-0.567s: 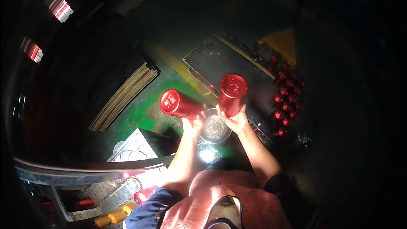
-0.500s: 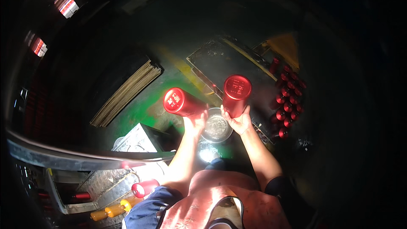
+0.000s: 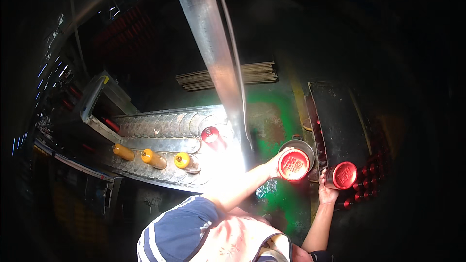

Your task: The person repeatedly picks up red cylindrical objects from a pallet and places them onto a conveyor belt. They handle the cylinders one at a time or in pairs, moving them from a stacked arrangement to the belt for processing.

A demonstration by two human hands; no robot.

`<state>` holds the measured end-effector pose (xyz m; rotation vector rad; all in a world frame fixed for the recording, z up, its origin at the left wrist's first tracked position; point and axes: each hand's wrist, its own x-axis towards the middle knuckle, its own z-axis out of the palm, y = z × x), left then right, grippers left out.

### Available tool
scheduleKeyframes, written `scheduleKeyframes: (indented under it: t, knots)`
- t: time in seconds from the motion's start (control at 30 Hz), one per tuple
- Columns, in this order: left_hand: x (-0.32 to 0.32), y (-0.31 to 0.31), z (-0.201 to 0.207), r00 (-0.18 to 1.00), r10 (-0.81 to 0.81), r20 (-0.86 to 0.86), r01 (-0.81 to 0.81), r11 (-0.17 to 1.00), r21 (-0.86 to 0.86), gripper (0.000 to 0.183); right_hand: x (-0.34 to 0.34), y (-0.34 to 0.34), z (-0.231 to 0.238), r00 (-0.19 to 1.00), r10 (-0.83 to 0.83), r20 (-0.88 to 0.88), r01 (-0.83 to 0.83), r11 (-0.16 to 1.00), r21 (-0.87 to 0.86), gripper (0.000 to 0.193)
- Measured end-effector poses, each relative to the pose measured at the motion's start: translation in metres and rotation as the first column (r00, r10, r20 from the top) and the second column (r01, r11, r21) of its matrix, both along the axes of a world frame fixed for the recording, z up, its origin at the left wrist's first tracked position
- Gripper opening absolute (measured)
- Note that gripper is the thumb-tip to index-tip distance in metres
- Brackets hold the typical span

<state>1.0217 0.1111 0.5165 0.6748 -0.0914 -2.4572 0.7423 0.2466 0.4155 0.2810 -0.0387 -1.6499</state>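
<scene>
A red cylinder [image 3: 293, 165] is gripped by the left hand [image 3: 275, 166], its base turned up to the camera; the fingers are wrapped against its side, though partly hidden behind it. A second red cylinder [image 3: 345, 175] is held by the right hand [image 3: 327, 193], with the fingers closed along its near side and its base likewise exposed. Both appear to be held up in the air, apart from each other, so lifting can be judged done for this pair, while neither is set down yet. Part of a round metal basin [image 3: 305, 147] is covered by the first cylinder; whether the two touch cannot be told. To the right, beside a dark board [image 3: 337, 116], more red cylinders [image 3: 373, 170] are already grouped in shadow. To the left, three yellow bottles [image 3: 154, 159] and a single red can [image 3: 210, 134] are carried, not lifted, on the conveyor [image 3: 162, 144].
</scene>
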Motion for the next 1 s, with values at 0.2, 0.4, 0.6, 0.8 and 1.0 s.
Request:
scheduleKeyframes:
  t: [0.2,0.4,0.6,0.8,1.0]
  knots:
    - [0.176,-0.018,0.035,0.973,-0.126,0.195,0.169,0.959,-0.225,0.043,0.089,0.048,0.001,0.985,0.143,-0.096,-0.145,0.989,-0.008,0.058]
    - [0.443,-0.122,0.103,0.734,0.49,0.47,-0.03,0.715,-0.699,0.034,0.217,0.013,0.018,0.853,0.07,-0.517,-0.051,0.997,0.051,0.053]
    - [0.63,-0.199,0.055,0.119,0.904,0.41,0.21,0.381,-0.901,0.037,0.43,-0.143,0.183,0.659,0.013,-0.752,0.113,0.987,0.116,0.057]
    - [0.64,-0.261,-0.055,-0.128,0.933,0.337,0.536,0.351,-0.768,0.038,0.6,-0.294,0.161,-0.641,-0.264,-0.721,0.004,0.938,-0.347,0.05]
    - [0.658,-0.248,-0.084,-0.125,0.916,0.382,0.569,0.382,-0.729,0.039,0.721,-0.38,0.06,-0.807,-0.405,-0.429,-0.337,0.913,-0.23,0.056]
